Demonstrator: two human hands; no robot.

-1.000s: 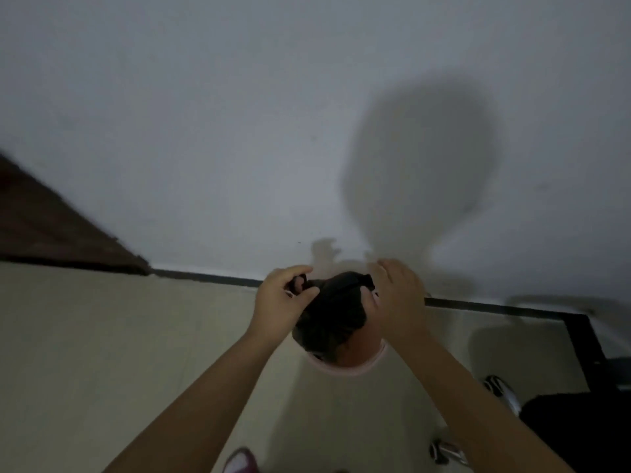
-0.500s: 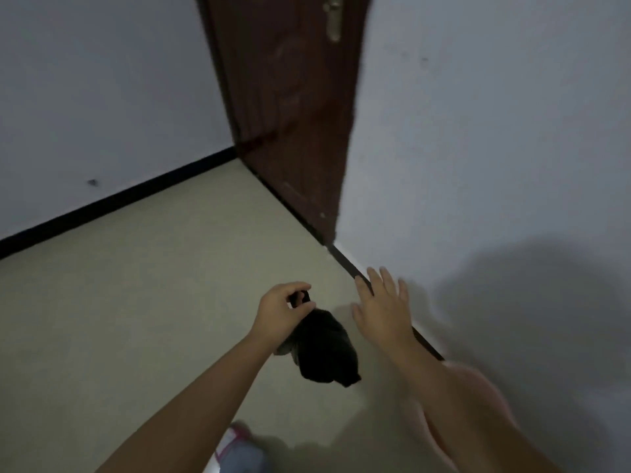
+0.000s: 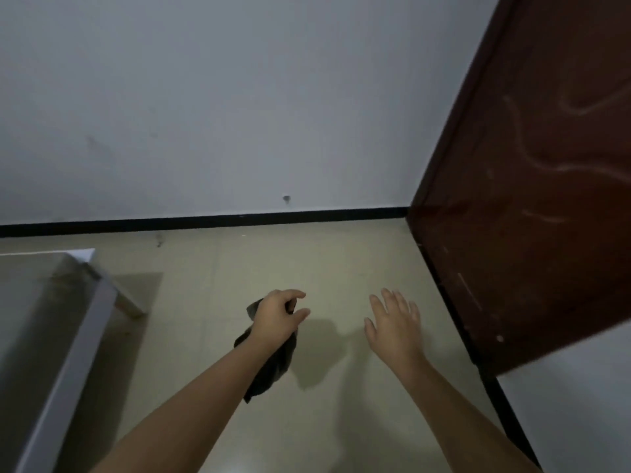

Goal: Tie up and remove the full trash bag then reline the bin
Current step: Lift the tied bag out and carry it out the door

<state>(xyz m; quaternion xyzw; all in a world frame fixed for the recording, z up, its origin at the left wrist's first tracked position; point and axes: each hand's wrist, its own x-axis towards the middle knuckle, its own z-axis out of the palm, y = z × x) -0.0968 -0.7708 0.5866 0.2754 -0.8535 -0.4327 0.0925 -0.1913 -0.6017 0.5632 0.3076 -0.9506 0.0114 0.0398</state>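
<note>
A small black trash bag [image 3: 273,367] hangs in the air above the beige floor, its top pinched in my left hand [image 3: 278,319]. Most of the bag's top is hidden behind that hand and wrist. My right hand [image 3: 392,322] hovers to the right of the bag, apart from it, fingers spread and holding nothing. The bin is out of view.
A dark brown door [image 3: 532,199] stands at the right with a white wall [image 3: 580,411] below it. A low glass-topped table [image 3: 65,322] fills the left edge. A pale wall with a black skirting strip [image 3: 205,221] runs across ahead.
The view has swung left, away from the pink bin, which has left the frame. My left hand carried the black bag out of the bin; my right hand let go and spread its fingers.
</note>
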